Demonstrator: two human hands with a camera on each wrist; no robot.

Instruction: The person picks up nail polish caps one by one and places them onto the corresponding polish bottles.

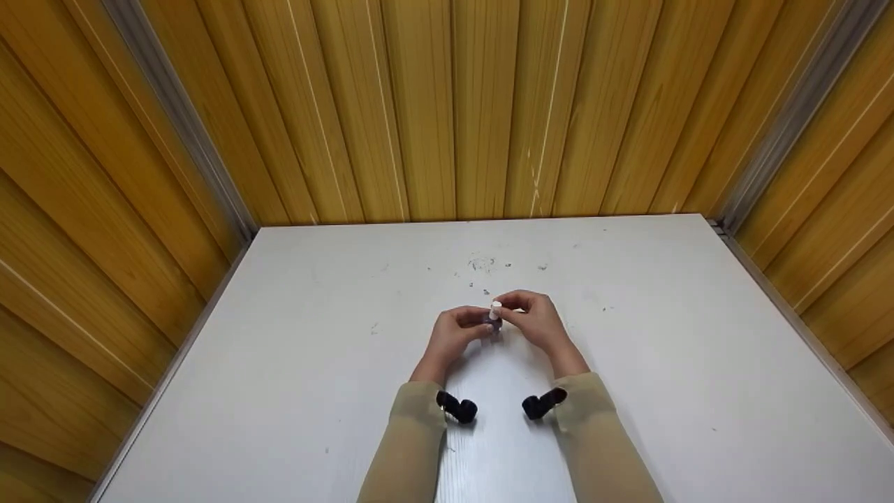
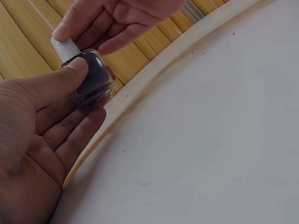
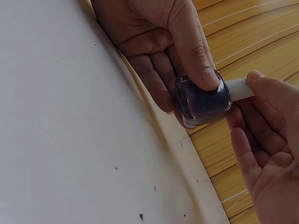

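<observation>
A small nail polish bottle (image 3: 203,103) of dark purple glass is held between both hands above the white table. Its white cap (image 3: 239,89) sits on the neck. My left hand (image 1: 451,338) grips the glass body, thumb across the front and fingers behind it, as the left wrist view shows. With thumb and fingers my right hand (image 1: 539,323) pinches the cap. In the left wrist view the bottle (image 2: 96,79) is tilted, its cap (image 2: 65,48) toward the upper left, and the right hand's lower fingers are spread away from the glass.
The white table (image 1: 293,363) carries small dark specks and scuffs (image 1: 482,263) beyond the hands. Yellow wood-plank walls (image 1: 482,105) stand at the back and both sides. A black camera mount (image 1: 461,407) sticks out from the left sleeve, and another camera mount (image 1: 541,405) from the right.
</observation>
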